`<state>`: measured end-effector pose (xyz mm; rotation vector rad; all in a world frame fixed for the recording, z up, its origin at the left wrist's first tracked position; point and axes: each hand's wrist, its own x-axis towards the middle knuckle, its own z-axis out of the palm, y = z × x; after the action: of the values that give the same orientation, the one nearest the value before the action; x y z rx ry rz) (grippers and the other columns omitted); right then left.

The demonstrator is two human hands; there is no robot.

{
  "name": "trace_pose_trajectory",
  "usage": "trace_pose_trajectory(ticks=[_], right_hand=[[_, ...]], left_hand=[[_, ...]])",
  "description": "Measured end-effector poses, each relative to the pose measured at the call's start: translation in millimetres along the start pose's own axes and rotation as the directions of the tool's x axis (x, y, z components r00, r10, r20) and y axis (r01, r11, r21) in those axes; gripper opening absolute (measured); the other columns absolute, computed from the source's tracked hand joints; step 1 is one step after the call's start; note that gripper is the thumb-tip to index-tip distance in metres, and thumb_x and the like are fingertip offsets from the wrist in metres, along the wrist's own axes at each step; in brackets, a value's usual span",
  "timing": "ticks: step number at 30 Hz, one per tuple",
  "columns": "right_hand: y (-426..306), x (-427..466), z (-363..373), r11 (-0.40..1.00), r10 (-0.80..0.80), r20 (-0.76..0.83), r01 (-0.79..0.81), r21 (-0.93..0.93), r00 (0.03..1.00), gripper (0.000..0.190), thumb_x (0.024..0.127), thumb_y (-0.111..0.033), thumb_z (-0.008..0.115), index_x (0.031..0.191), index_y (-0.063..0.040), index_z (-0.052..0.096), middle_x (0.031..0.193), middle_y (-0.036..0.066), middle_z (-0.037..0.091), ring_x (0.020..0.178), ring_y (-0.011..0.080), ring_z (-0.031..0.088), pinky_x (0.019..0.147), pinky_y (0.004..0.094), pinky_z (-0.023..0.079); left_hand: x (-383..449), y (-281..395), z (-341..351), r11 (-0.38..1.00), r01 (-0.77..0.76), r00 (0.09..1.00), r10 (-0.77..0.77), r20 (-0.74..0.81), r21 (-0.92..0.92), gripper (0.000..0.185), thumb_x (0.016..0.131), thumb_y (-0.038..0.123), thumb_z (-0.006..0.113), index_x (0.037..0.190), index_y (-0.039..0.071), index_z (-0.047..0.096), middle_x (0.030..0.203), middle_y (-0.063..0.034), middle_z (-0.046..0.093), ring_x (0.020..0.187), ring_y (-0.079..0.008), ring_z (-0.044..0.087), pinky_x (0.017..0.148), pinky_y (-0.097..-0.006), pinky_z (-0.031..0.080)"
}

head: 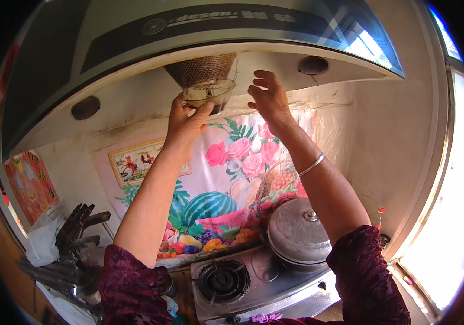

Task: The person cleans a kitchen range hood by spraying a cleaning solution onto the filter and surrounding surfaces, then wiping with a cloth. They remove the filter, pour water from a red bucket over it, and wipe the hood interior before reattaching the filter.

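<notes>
Under the range hood [256, 61], my left hand [187, 122] grips a clear, stained oil cup [211, 99] by its near side, thumb on the outside wall. The cup is right below the lower end of the hood's brown, greasy mesh filter [203, 69]; whether the two touch I cannot tell. Dark matter shows in the cup's lower part. To the right of the cup, my right hand [270, 99] is raised with its fingers curved and apart, holding nothing. It wears a metal bangle [312, 164] on the forearm.
Below stands a gas stove [256, 302] with a bare burner [221, 280] at left and a lidded metal pot [295, 235] at right. Dark utensils [73, 235] and a white plastic bag [43, 243] crowd the left. A fruit-and-flower poster [211, 207] covers the wall; a bright window [463, 170] is at right.
</notes>
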<state>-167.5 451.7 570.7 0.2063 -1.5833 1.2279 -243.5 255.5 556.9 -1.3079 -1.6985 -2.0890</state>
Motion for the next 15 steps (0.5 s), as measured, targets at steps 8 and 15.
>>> trace_pose_trajectory(ticks=[8,15], right_hand=[[9.9,38.6,9.3,0.986,-0.127,-0.024,0.129,0.108,0.992,0.037,0.087,-0.014,0.065,0.123,-0.005,0.060,0.110,0.014,0.068,0.091,0.0232,0.067,0.080,0.0338,0.054],[-3.6,54.0,21.9,0.969,-0.080,0.035,0.069,0.239,0.996,0.021,0.088,-0.015,0.068,0.103,-0.002,0.067,0.081,0.008,0.070,0.074,0.0174,0.067,0.071,0.0315,0.055]], left_hand=[[4.3,11.7,8.8,0.995,-0.094,0.982,0.088,-0.166,-0.029,0.043,0.086,0.040,0.080,0.115,0.020,0.057,0.099,0.0058,0.059,0.083,-0.0097,0.058,0.078,-0.0265,0.046],[4.1,15.3,7.8,0.996,0.022,0.972,-0.001,-0.236,0.087,0.040,0.086,0.042,0.079,0.113,0.021,0.059,0.098,0.0066,0.059,0.085,-0.0104,0.059,0.074,-0.0241,0.044]])
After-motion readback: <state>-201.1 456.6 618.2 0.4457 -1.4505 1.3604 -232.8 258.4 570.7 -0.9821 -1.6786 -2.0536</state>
